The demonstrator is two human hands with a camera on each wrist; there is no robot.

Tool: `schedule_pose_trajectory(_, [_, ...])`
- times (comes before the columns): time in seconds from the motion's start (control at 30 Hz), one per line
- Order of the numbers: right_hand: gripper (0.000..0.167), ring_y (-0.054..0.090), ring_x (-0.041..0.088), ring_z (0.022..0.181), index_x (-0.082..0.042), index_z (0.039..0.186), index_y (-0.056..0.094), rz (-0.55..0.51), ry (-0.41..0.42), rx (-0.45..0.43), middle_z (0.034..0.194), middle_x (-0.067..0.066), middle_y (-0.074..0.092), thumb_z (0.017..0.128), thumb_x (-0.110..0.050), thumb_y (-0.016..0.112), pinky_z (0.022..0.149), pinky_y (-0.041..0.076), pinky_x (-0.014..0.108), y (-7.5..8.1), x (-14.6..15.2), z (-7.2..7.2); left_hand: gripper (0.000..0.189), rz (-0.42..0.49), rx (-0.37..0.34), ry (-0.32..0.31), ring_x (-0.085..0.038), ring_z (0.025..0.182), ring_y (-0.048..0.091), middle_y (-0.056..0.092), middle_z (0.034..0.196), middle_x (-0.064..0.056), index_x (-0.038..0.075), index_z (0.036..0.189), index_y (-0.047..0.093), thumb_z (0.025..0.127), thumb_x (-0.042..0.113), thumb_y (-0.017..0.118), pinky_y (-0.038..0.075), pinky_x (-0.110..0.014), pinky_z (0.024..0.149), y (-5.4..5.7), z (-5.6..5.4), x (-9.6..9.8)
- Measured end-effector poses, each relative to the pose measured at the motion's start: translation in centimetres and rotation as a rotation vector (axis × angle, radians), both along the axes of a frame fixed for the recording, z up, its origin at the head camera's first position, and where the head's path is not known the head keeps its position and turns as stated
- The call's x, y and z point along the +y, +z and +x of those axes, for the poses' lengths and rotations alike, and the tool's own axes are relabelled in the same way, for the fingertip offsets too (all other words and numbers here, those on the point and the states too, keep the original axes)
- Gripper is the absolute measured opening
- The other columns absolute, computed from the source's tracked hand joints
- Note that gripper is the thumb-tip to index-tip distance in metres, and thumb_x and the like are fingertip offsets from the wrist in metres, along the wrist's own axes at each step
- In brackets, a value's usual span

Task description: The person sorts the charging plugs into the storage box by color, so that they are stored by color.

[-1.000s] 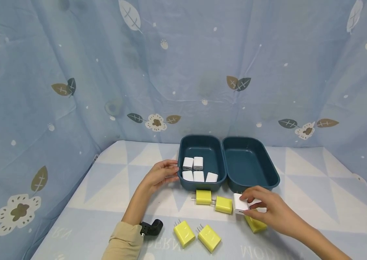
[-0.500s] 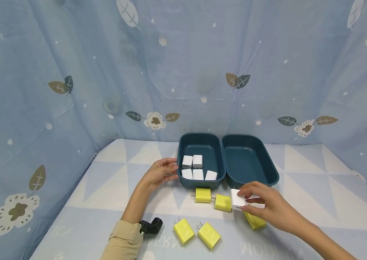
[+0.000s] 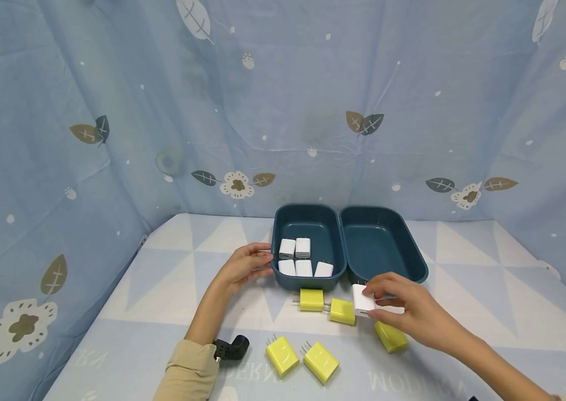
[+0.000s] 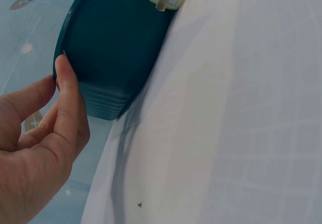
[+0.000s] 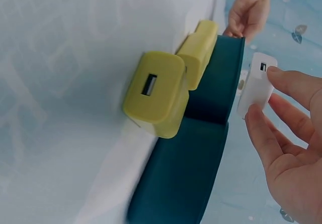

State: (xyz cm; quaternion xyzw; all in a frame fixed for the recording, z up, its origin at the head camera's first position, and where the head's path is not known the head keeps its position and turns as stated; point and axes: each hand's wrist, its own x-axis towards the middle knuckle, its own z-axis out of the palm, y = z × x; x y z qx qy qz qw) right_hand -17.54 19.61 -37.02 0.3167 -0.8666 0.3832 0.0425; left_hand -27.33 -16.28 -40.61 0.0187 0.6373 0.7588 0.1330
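My right hand (image 3: 408, 305) pinches a white USB charger plug (image 3: 363, 301) between thumb and fingers, near the front wall of the right-hand bin (image 3: 415, 259). In the right wrist view, the charger's USB slot shows. My left hand (image 3: 244, 269) holds the left edge of the left-hand teal bin (image 3: 334, 245). In the left wrist view, its thumb and fingers (image 4: 65, 83) meet at the rim. Several white charger plugs (image 3: 303, 247) lie inside that bin. A yellow charger plug (image 3: 391, 337) lies below my right hand.
In front of the bins lie two yellow charger plugs, one by the left bin (image 3: 311, 299) and one beside it (image 3: 342, 311). Two more yellow plugs (image 3: 282, 356) lie nearer me. A black wrist mount (image 3: 233, 348) sits at my left sleeve. A patterned curtain (image 3: 313, 100) hangs behind.
My right hand has moved up and slightly left with the white charger, uncovering more of the yellow charger beneath it. My left hand stays at the left bin's edge.
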Motion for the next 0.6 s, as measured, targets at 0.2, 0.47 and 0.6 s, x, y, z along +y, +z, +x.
schedule_pose_trajectory(0.2, [0.028, 0.058, 0.012, 0.088, -0.018, 0.107, 0.068, 0.001, -0.007, 0.065, 0.112, -0.007, 0.061, 0.083, -0.015, 0.082, 0.079, 0.059, 0.026, 0.7, -0.6, -0.7, 0.040, -0.001, -0.004, 0.004, -0.015, 0.082, 0.064, 0.058, 0.100, -0.011, -0.012, 0.136, 0.045, 0.097, -0.005, 0.055, 0.061, -0.028, 0.076, 0.0, 0.1, 0.0])
schedule_pose_trajectory(0.47, [0.030, 0.060, 0.015, 0.092, -0.015, 0.108, 0.069, 0.006, -0.021, 0.078, 0.115, -0.003, 0.061, 0.081, -0.007, 0.081, 0.079, 0.060, 0.028, 1.5, -1.3, -2.4, 0.040, -0.003, 0.000, 0.002, -0.015, 0.083, 0.064, 0.057, 0.099, -0.010, -0.012, 0.136, 0.045, 0.098, -0.005, 0.055, 0.061, -0.029, 0.078, 0.0, 0.1, 0.0])
schedule_pose_trajectory(0.6, [0.030, 0.061, 0.019, 0.093, -0.013, 0.107, 0.069, 0.026, -0.045, 0.083, 0.114, 0.000, 0.062, 0.081, -0.004, 0.081, 0.078, 0.061, 0.030, 1.8, -1.8, -3.3, 0.040, -0.004, 0.003, 0.000, -0.014, 0.082, 0.064, 0.057, 0.099, -0.010, -0.012, 0.136, 0.045, 0.098, -0.005, 0.055, 0.060, -0.029, 0.078, 0.2, 0.1, 0.0])
